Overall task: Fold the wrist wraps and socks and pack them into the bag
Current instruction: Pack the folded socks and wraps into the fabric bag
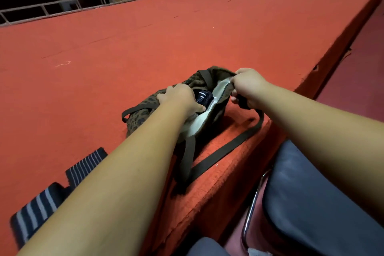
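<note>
A brown patterned bag (217, 110) with a pale lining lies open on the red table (145, 48) near its front edge. My left hand (179, 97) rests at the bag's mouth, pressing a dark navy striped item (203, 96) down inside. My right hand (249, 87) grips the bag's far rim and a dark strap, pulling the mouth wide. Two dark striped pieces lie on the table by my left forearm: one (86, 164) with fine stripes, another (35, 212) with broad grey stripes. Whether they are socks or wraps I cannot tell.
The bag's long dark strap (224, 149) trails over the table's front edge. A chair with a grey seat (311, 203) and metal frame stands right below the edge. A metal railing (83, 4) runs along the table's far side.
</note>
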